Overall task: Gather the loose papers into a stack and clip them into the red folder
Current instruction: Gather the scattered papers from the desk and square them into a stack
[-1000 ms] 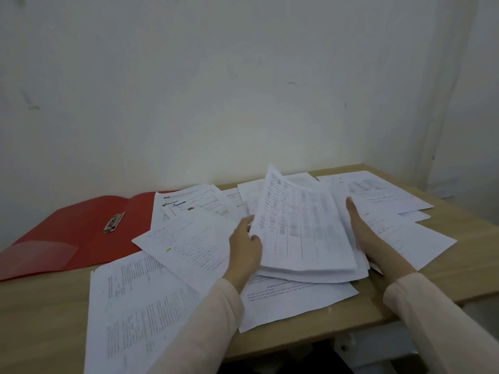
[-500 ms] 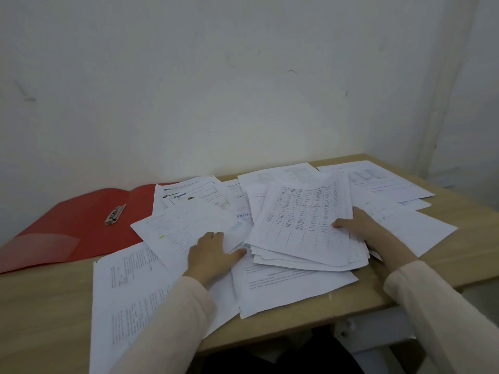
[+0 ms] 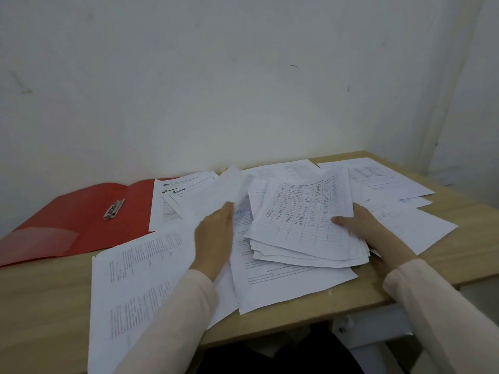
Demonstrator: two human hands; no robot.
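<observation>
Loose white printed paper sheets [image 3: 145, 282] lie scattered over the light wooden table [image 3: 46, 306], their print too small and blurred to read, the nearest sheet cut off by the frame's bottom edge. Left hand [image 3: 216, 236] lifts a blurred white sheet [image 3: 216, 195] by its edge, grip hidden behind the hand, while right hand [image 3: 361, 225] lies flat, thumb on the rough stack with a table-printed top page [image 3: 305, 217]. Open red plastic folder [image 3: 70, 220] with a metal clip [image 3: 114, 209] lies far left by the white wall [image 3: 243, 76], partly under sheets.
</observation>
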